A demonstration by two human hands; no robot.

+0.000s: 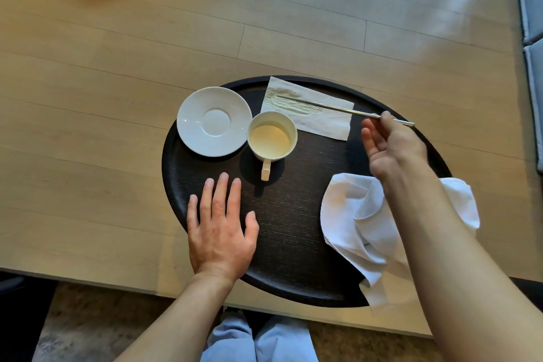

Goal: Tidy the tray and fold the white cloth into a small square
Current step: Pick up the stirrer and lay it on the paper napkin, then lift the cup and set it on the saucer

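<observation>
Altogether, one tray [293, 244] holds one saucer [214, 121], one cup [271, 138], one cloth [361, 223].

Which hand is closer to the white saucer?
Left. The left hand lies flat on the dark tray just below the saucer; the right hand holds a thin metal stick across the tray, beyond the cup.

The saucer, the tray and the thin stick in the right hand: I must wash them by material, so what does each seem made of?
Saucer: looks like glazed white ceramic, given its smooth glossy sheen. Tray: apparently dark-stained wood or veneer, matte, with fine grain lines showing. Stick: probably polished metal, thin and silvery with bright glints, pinched by the right hand.
</observation>
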